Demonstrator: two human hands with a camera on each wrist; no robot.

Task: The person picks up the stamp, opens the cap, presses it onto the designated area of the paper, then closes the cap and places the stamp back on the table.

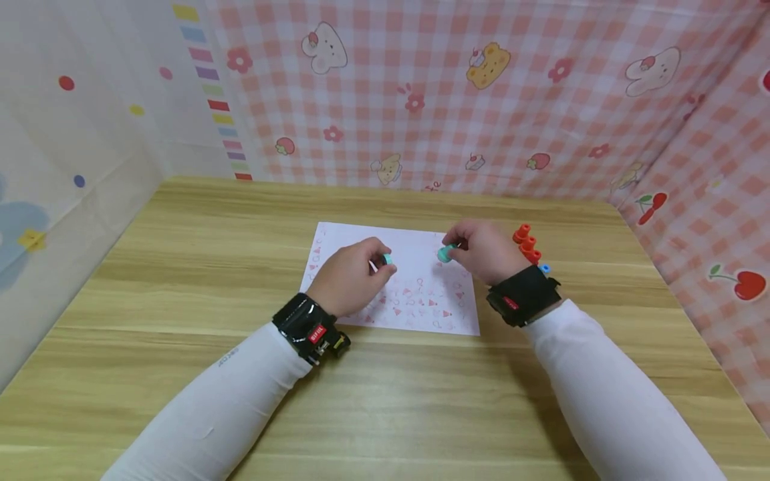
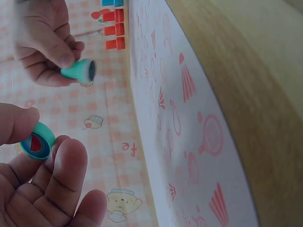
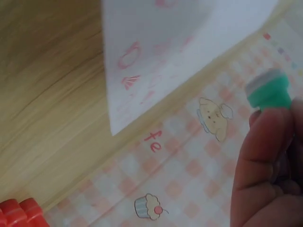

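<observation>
Between thumb and fingers my left hand pinches a small round teal cap with a red drop-shaped picture on its face. My right hand grips a teal toy stamp by its narrow end. The stamp's wide end has a pale rim and a dark face in the left wrist view. Both hands are raised over a white sheet of paper, apart from each other. Red prints of shuttlecocks and rackets cover much of the sheet, mostly along its sides and near edge.
Several red stamps stand in a row right of the paper, with a blue one at the near end, partly behind the right wrist. The wooden table meets a pink checked cloth at the back.
</observation>
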